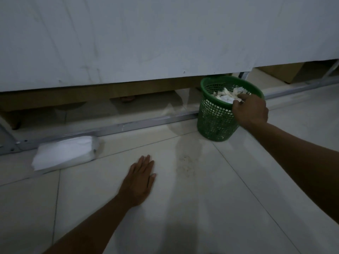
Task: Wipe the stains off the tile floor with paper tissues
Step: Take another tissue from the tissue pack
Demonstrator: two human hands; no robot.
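Observation:
My left hand (140, 180) lies flat on the pale tile floor (201, 208), fingers straight and together. Just to its right is a faint brownish stain (185, 165) on the tile. My right hand (250, 110) reaches over the rim of a green mesh waste basket (214, 121), fingertips pointing down at the crumpled white tissues (226, 94) inside. Whether those fingers hold a tissue is hidden. A pack of white paper tissues (64, 153) lies on the floor to the left, beside a metal rail.
A large white panel (146, 43) stands across the back, raised off the floor. A metal floor rail (128, 125) runs under it. Cardboard boxes (282, 70) sit behind the gap.

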